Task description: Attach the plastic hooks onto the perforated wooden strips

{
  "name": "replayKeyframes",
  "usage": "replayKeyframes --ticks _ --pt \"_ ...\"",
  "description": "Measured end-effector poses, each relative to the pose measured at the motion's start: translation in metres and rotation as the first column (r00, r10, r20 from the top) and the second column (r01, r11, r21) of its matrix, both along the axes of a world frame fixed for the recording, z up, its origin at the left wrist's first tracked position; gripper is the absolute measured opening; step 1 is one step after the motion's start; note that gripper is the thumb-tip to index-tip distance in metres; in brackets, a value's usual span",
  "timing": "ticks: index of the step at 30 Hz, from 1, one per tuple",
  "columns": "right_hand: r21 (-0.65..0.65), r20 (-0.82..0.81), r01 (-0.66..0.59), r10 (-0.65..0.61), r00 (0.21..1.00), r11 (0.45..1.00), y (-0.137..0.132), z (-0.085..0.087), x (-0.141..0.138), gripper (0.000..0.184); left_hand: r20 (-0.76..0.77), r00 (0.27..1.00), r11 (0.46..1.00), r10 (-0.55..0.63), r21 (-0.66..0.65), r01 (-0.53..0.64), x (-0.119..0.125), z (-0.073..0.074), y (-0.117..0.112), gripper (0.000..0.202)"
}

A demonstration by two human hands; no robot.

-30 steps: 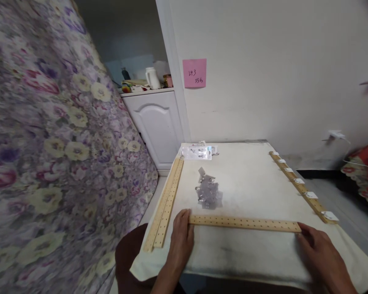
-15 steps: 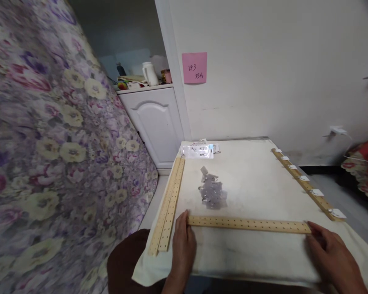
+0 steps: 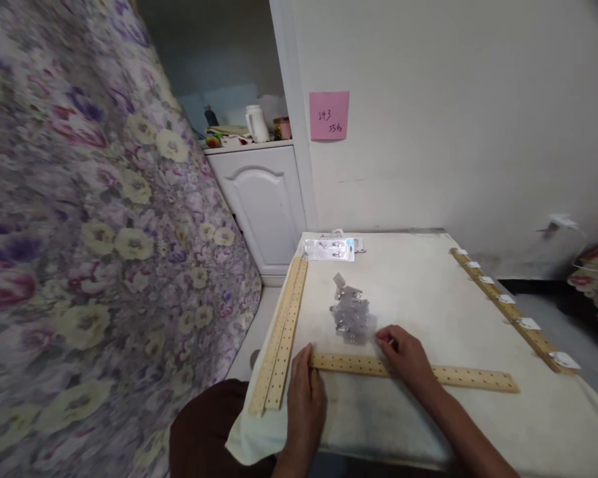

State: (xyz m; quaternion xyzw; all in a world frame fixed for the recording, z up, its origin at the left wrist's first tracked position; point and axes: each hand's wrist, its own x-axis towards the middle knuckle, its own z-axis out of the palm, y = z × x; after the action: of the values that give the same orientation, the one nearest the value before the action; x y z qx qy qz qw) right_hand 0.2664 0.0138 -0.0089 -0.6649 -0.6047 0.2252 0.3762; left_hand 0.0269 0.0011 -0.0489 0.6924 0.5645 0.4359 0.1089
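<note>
A pale wooden strip [image 3: 473, 377] with two rows of small holes lies across the near part of the cloth-covered table. My left hand [image 3: 306, 398] grips its left end, thumb and fingers closed about it. Over the strip's middle reaches my right hand [image 3: 406, 355], its fingers curled together at the near right edge of a pile of small clear plastic packets [image 3: 351, 315]. Whatever those fingertips may hold is too small to make out. Bits of shiny metal show in the packets. To the left, two more holed strips [image 3: 282, 332] lie side by side, pointing away from me.
Along the table's right edge runs a wooden strip [image 3: 521, 325] bearing several white cards. Clear packaging [image 3: 329, 249] lies at the far left corner of the tablecloth [image 3: 413, 285]. A floral curtain [image 3: 129, 265] hangs at left; a white cabinet [image 3: 262, 206] stands behind.
My right hand has let go of the strip's right end and moved left to the packet pile. My left hand stays at the left end. The view has shifted slightly.
</note>
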Motion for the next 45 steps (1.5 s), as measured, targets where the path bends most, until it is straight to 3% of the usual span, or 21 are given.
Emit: replayKeyframes --ticks 5,9,13,16,19,24,32,40,45 --pt "-0.108 0.097 0.096 -0.086 0.992 0.989 0.020 -0.016 -0.029 0.007 -0.011 1.000 1.000 -0.009 0.004 0.009 -0.002 -0.001 0.003 0.039" --pt "-0.085 0.079 0.078 -0.071 0.994 0.993 0.016 -0.017 -0.033 0.003 -0.015 0.999 1.000 -0.030 -0.001 0.030 -0.002 0.000 0.003 0.038" --pt "-0.031 -0.012 0.022 -0.022 1.000 0.999 0.012 -0.017 -0.031 0.007 0.001 1.000 0.999 -0.028 -0.016 0.028 -0.002 0.002 0.002 0.037" --pt "-0.015 -0.186 -0.010 0.007 0.982 1.000 0.012 -0.017 -0.026 0.013 0.021 1.000 1.000 -0.023 -0.014 0.023 -0.002 0.004 0.001 0.035" --pt "0.014 -0.420 -0.029 0.032 0.907 0.999 0.012 -0.015 -0.022 0.018 0.051 0.998 0.999 -0.032 -0.011 0.033 -0.001 0.005 0.000 0.032" --pt "-0.073 -0.753 -0.030 -0.036 0.657 0.997 0.009 -0.009 -0.021 0.025 0.072 0.996 0.998 -0.055 -0.014 0.056 -0.001 0.006 0.001 0.028" --pt "-0.089 -0.820 0.074 -0.116 0.560 0.993 0.011 0.000 -0.010 0.025 0.056 0.996 0.997 -0.067 0.051 0.064 -0.002 0.003 0.001 0.025" --pt "-0.104 -0.917 0.005 -0.098 0.387 0.995 0.000 0.003 -0.003 0.032 0.051 0.996 0.996 -0.074 0.058 0.071 -0.001 0.003 0.001 0.022" --pt "-0.079 -0.945 -0.046 -0.060 0.322 0.996 -0.009 0.008 0.000 0.032 0.048 0.996 0.996 -0.072 0.055 0.069 0.000 0.006 0.001 0.021"
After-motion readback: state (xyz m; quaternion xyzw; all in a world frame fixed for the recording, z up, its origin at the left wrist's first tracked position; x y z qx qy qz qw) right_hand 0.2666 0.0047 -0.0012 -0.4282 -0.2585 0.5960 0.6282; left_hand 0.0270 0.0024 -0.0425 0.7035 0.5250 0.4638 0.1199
